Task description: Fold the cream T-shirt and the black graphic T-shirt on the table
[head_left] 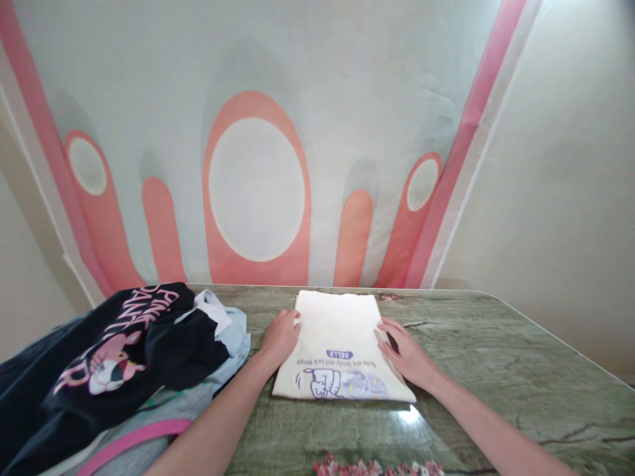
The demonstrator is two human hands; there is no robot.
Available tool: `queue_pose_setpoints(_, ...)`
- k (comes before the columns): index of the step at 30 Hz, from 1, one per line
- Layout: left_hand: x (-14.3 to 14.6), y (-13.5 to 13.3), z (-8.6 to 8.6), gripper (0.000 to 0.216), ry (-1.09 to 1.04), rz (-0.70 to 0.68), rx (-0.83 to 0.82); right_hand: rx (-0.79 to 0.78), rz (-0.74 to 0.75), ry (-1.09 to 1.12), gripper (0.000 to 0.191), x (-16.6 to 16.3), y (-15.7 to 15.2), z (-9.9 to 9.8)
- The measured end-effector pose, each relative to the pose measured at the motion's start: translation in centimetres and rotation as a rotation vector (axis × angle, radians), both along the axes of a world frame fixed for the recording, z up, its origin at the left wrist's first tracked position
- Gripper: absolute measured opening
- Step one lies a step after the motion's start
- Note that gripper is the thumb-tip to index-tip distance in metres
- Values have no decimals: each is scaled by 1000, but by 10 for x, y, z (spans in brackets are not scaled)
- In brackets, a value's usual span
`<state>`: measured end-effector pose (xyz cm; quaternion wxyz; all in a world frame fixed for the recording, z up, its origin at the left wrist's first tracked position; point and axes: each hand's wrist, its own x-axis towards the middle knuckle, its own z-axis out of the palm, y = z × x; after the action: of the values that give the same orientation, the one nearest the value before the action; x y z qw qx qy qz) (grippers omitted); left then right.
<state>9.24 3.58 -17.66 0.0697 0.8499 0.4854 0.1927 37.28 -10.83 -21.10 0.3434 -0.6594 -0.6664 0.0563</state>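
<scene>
A folded white T-shirt (337, 330) lies flat on the table, with a purple "BELLE" label, a line of lettering and a cartoon print that appear upside down from here. At its left edge, my left hand (282, 338) has its fingers closed on the fabric. My right hand (404, 350) grips the opposite edge, thumb and fingers bent against the cloth. Parts of the fingertips on both sides are hidden by the shirt's edges.
On the left is a heap of clothes, topped by a black garment (163, 344) with a pink cartoon print; grey and light blue cloth (237, 334) shows beneath. Small pink flowers (372, 468) lie along the near edge of the marbled table (496, 357). A patterned wall stands behind.
</scene>
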Motion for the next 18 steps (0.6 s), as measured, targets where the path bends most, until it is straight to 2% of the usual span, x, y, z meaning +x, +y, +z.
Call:
queue_pose_setpoints(4, -1, 5, -5, 21, -55, -27, 15, -1, 30, -9, 36, -9, -4, 11)
queue_pose_setpoints(7, -2, 7, -7, 21, -73, -32, 13, -43, 109, -30, 37, -25, -10, 25)
queue_pose_setpoints(14, 0, 6, -5, 30, -31, 29, 31, -254, 330, -163, 55, -64, -32, 51)
queue_pose_setpoints(16, 4, 7, -3, 39, -21, 3, 57, -299, 356, -213, 58, -67, -36, 54)
queue_pose_setpoints(18, 9, 12, -2, 45, 8, -84, 43, -326, 379, -236, 60, -68, -37, 56)
